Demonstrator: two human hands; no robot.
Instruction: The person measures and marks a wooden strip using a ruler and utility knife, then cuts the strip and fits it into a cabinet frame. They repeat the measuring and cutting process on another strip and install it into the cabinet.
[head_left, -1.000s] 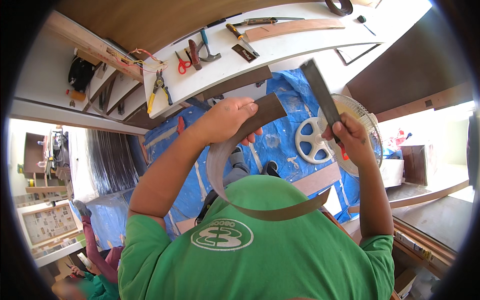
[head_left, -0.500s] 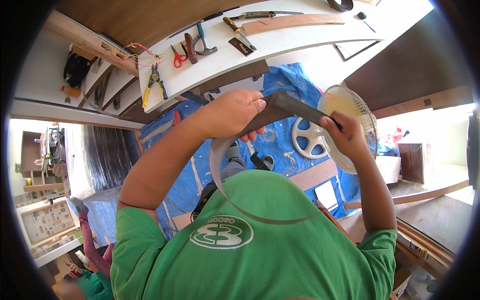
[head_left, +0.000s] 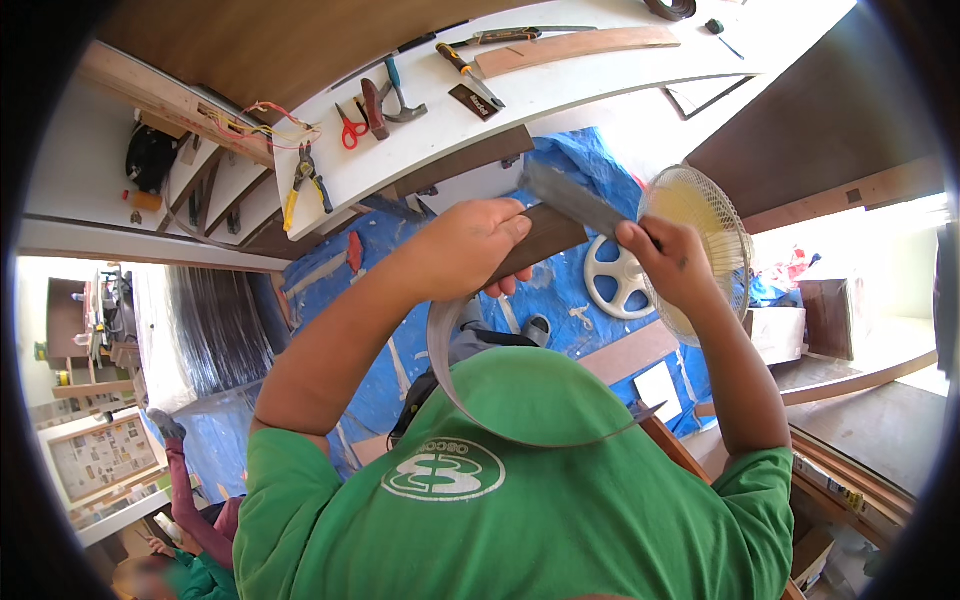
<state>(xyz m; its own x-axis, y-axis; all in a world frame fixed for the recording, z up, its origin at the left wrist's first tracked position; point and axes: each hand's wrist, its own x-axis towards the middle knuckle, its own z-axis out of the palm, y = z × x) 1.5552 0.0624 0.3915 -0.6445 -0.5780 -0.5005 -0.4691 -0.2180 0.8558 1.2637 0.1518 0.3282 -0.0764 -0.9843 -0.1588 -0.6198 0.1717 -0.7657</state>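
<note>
My left hand (head_left: 478,248) grips a dark brown, flexible edge-banding strip (head_left: 550,236), thumb on top and fingertips below. From under that hand its long tail curls down in a loop against my green shirt. My right hand (head_left: 668,258) is closed around one end of a flat grey file (head_left: 578,202), smeared by motion. The file lies across the far edge of the strip's free end, crossing it at an angle; whether the two touch, I cannot tell.
A white curved worktop (head_left: 420,145) ahead carries pliers (head_left: 305,190), red-handled scissors (head_left: 353,132), a hammer (head_left: 402,100) and a screwdriver (head_left: 468,72). A pedestal fan (head_left: 715,215) stands right, over blue floor sheeting (head_left: 375,300). Another person (head_left: 195,520) sits lower left.
The file has shifted left and away from me along the strip's end, exposing more of the strip. My left hand has moved slightly nearer, and its strip is turned a little.
</note>
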